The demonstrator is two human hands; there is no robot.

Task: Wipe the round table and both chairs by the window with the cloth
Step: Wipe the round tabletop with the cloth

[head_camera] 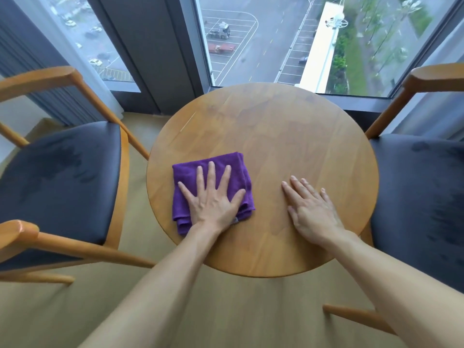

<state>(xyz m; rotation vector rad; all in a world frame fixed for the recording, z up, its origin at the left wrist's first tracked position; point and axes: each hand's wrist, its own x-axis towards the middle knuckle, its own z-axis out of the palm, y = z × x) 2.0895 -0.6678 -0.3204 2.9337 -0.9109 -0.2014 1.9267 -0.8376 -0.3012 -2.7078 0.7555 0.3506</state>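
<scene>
Pressing down with spread fingers [213, 172], the left hand [213, 199] lies flat and open on the folded purple cloth [188, 172], pinning it to the wood rather than gripping it; that flat palm looks suited to pushing the pad across in broad strokes. The cloth sits on the near-left part of the round worktop [276, 126], its folded edges showing just beside the wrist. The right hand [313, 209] rests bare on the wood to the right, fingers extended and loosely together, holding nothing; it seems placed there to brace the body and steady the worktop while the other hand wipes.

Beyond the hands the wooden top is bare, with a thin pale line near its far-left rim. The table wiping appears to be the step in hand. The left chair [62, 177] and the right chair [421, 197], both wood-framed with dark padded seats, stand close on either side; darker patches mark their seats, though whether damp or only sheen I cannot tell. Behind is a tall window [263, 41] overlooking a car park far below, and the floor [226, 310] is pale.
</scene>
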